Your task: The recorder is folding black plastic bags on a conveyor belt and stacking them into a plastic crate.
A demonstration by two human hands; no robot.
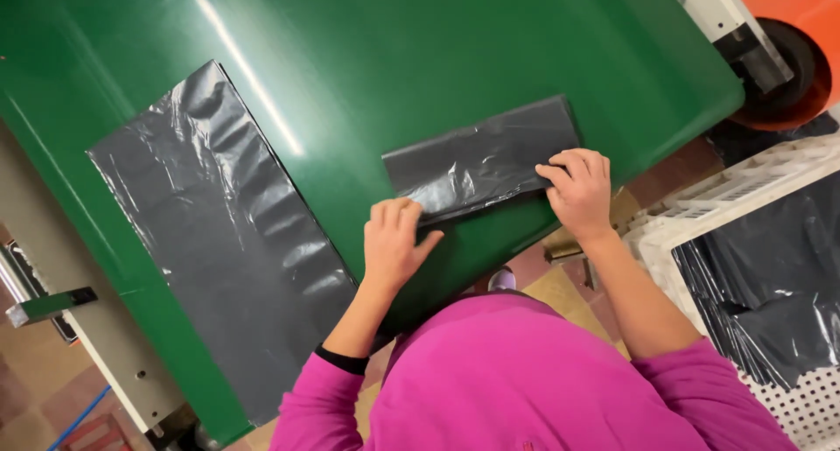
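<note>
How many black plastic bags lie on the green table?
2. A flat black bag lies at the left; a folded black bag lies under both hands. More bags fill the white crate at the right.

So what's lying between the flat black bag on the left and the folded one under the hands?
Nothing: the head view shows only bare green table between the flat bag and the folded bag.

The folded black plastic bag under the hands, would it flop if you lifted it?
Probably yes: the folded black bag is thin, wrinkled film, so it should droop. It looks light. Its shiny surface on the smooth green table may slide easily; both the left hand and right hand press it down.
</note>
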